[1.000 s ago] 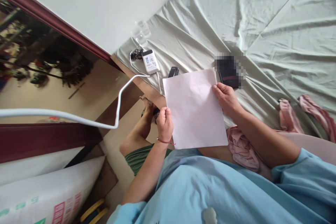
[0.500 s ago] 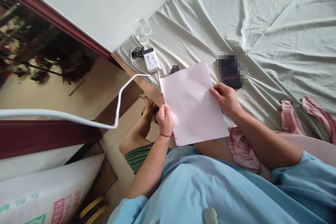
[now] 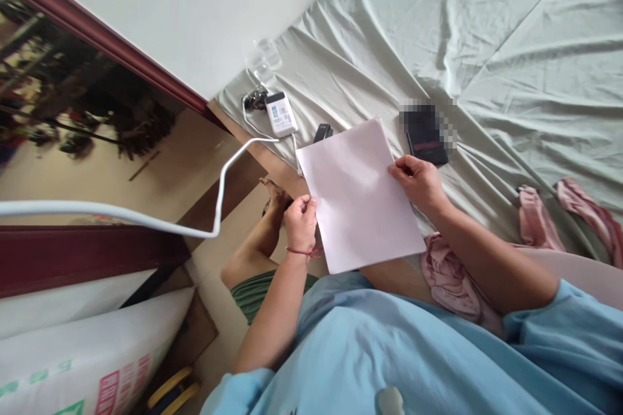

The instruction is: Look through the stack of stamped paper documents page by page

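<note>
A blank white sheet of paper [image 3: 361, 201] is stretched between my two hands above my lap, slightly tilted; whether it is one sheet or a thin stack I cannot tell. My left hand [image 3: 302, 219], with a red cord on the wrist, pinches its left edge. On the opposite edge, thumb and fingers of my right hand [image 3: 417, 180] grip the paper. Just past the right hand lies a dark phone-like object [image 3: 427, 137], partly blurred out. Behind the paper's upper left corner a small black object [image 3: 322, 133] pokes out, its lower part hidden.
On the bed sheet [image 3: 516, 78] sit a white power bank [image 3: 281, 113] with a cable and clear plastic containers [image 3: 265, 58]. A white bent rod [image 3: 146, 224] crosses from the left. Pink cloth [image 3: 450, 279] lies beside my lap. Printed sacks [image 3: 97, 350] stand lower left.
My left hand has shifted slightly left and regripped the paper's edge, fingers now nearer the rim. The paper has dropped a touch. My right hand stays nearly still.
</note>
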Demonstrator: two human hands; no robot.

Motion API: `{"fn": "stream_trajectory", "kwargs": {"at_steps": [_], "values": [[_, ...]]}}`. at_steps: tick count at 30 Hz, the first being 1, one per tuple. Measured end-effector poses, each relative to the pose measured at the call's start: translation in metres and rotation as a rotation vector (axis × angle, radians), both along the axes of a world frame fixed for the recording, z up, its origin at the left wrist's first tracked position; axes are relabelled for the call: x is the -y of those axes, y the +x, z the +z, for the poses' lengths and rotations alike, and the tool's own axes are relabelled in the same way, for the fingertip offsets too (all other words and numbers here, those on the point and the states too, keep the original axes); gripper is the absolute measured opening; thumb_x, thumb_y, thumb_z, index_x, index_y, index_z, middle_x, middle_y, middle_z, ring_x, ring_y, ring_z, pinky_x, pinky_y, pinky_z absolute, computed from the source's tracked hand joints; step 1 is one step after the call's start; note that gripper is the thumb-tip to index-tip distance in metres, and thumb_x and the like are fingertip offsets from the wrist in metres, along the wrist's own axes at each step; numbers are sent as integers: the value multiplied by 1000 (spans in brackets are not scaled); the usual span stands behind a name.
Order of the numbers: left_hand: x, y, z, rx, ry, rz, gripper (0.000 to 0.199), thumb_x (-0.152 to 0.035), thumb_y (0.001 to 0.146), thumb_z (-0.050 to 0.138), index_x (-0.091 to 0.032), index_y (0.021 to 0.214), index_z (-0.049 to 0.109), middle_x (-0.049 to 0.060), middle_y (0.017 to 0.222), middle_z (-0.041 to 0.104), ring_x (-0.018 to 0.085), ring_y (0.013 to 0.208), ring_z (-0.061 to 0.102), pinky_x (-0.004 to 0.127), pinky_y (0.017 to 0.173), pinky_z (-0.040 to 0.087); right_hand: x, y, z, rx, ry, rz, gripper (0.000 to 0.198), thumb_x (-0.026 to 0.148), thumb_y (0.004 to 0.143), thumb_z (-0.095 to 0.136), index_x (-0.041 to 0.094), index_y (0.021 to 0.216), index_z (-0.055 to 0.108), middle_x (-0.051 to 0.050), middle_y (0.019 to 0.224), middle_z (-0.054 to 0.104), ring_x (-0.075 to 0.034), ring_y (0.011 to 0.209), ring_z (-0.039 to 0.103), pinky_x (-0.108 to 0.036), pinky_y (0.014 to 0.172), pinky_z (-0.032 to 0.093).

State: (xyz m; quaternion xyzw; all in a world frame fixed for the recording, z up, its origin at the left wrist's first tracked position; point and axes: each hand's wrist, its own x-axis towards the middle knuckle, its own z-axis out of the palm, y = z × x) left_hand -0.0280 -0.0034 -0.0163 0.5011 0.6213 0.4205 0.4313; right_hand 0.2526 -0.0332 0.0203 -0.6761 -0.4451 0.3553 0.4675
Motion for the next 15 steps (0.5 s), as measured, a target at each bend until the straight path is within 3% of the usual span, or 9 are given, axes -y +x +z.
{"fn": "stream_trajectory", "kwargs": {"at_steps": [4,8,15], "values": [[-2,-2,-9,-23,4,49,35,-50,80,73,-16,87,70,2,73,67,13,65,58,24,63,45,-1,0,-3,-32,-5,-38,26,46,79,71,21,80,62,-1,69,61,-16,63,50,-29,58,36],[-2,-2,-11,-24,15,60,36,-51,80,73,-16,89,71,4,78,71,16,72,63,26,69,49,-1,2,-7,-6,-35,-32,26,46,80,71,21,78,64,-1,67,61,-15,60,48,-29,57,34],[-1,0,-10,-4,-10,53,35,-50,79,73,-16,89,71,2,73,68,14,64,60,26,62,46,2,2,-4,173,16,-24,20,39,86,67,21,79,68,-1,67,62,-15,60,50,-31,61,35]]}}
